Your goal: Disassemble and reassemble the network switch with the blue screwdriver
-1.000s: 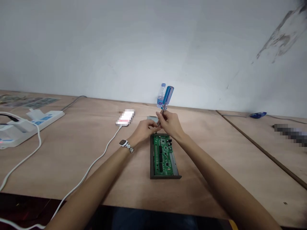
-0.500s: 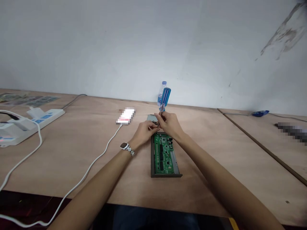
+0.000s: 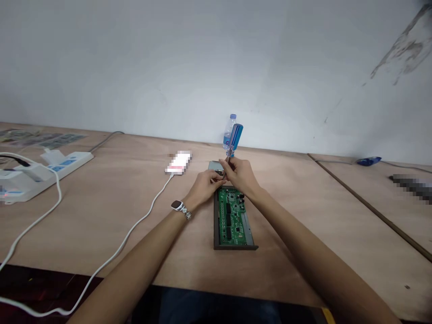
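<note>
A green circuit board point(image 3: 232, 220) lies in a dark frame point(image 3: 216, 225) on the table, with a grey metal part point(image 3: 215, 166) at its far end. My right hand point(image 3: 242, 175) pinches the shaft of a blue-handled screwdriver point(image 3: 236, 136), which stands tilted with its handle up. My left hand point(image 3: 204, 186) has its thumb and fingers closed around the screwdriver's lower end, at the far end of the board. The tip is hidden by the fingers. A watch point(image 3: 177, 205) is on my left wrist.
Behind the screwdriver stands a clear bottle point(image 3: 227, 135). A phone point(image 3: 178, 163) on a white cable point(image 3: 141, 220) lies left of my hands. A white power strip point(image 3: 72, 162) is farther left. A blue object point(image 3: 369, 161) and a dark blurred one point(image 3: 411, 185) lie right, beyond a table seam.
The whole view has shifted slightly. The screwdriver handle leans a little more to the right; both hands keep nearly the same grip and place over the board.
</note>
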A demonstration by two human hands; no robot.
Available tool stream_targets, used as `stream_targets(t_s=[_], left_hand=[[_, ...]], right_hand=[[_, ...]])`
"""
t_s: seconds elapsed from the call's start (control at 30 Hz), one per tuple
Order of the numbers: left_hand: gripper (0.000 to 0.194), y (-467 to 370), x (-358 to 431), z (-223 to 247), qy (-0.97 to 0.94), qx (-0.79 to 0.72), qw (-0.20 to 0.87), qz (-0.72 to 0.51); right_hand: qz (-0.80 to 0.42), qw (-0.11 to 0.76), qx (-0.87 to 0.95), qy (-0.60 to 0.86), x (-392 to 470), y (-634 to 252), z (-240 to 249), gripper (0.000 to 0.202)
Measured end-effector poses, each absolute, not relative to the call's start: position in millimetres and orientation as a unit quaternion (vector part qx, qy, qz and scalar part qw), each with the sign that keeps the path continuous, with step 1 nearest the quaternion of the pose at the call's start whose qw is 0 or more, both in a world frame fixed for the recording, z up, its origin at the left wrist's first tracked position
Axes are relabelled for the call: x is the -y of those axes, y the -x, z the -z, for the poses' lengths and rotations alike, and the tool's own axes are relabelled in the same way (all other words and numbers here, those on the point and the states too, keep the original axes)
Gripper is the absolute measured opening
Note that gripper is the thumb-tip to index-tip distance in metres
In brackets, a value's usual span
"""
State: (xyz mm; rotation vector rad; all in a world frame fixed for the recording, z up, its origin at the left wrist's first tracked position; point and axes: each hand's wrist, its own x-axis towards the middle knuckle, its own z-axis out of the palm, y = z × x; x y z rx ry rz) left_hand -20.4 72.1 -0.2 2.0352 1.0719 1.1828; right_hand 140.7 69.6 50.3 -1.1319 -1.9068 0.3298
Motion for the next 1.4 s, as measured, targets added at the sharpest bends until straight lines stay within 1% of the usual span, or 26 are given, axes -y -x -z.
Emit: stream_targets(t_s=[0.13,0.23,0.3,0.37,0.43,0.57,0.73,0.87,0.93,1.0,1.07,1.13,1.27,1.4], left_hand=[[0.018,21,-73,2,-0.760,-0.399,0.271,-0.436],[0.021,23,-74,3,-0.771,-0.391,0.271,-0.424],[0.023,25,-74,3,-0.778,-0.381,0.275,-0.417],[0.024,25,-73,2,-0.779,-0.375,0.281,-0.417],[0.024,25,-72,2,-0.769,-0.376,0.291,-0.427],[0.031,21,-66,0,-0.728,-0.393,0.308,-0.469],[0.027,12,-62,-2,-0.690,-0.410,0.301,-0.516],[0.024,9,-63,-3,-0.682,-0.409,0.302,-0.526],[0.023,11,-63,-4,-0.693,-0.407,0.301,-0.514],[0.023,15,-64,-6,-0.713,-0.394,0.303,-0.494],[0.026,19,-64,-7,-0.730,-0.375,0.317,-0.476],[0.028,22,-64,-8,-0.733,-0.363,0.340,-0.464],[0.028,21,-64,-6,-0.717,-0.365,0.355,-0.476],[0.028,13,-62,-1,-0.684,-0.398,0.322,-0.520]], right_hand=[[-0.170,0.427,0.763,0.454,-68,-144,-58,0.038],[-0.264,0.402,0.778,0.403,-65,-152,-69,0.026],[-0.325,0.381,0.780,0.374,-62,-157,-75,0.025],[-0.354,0.373,0.774,0.369,-61,-161,-78,0.025],[-0.350,0.382,0.769,0.375,-62,-162,-76,0.023],[-0.300,0.421,0.764,0.385,-66,-161,-68,0.020],[-0.261,0.465,0.749,0.394,-68,-155,-58,0.029],[-0.239,0.493,0.730,0.409,-69,-152,-53,0.034],[-0.251,0.478,0.739,0.404,-68,-153,-55,0.031],[-0.292,0.435,0.760,0.384,-67,-156,-60,0.028],[-0.339,0.393,0.773,0.365,-64,-159,-67,0.032],[-0.360,0.381,0.769,0.366,-62,-162,-72,0.031],[-0.325,0.408,0.760,0.388,-63,-161,-70,0.024],[-0.277,0.454,0.748,0.396,-67,-156,-61,0.030]])
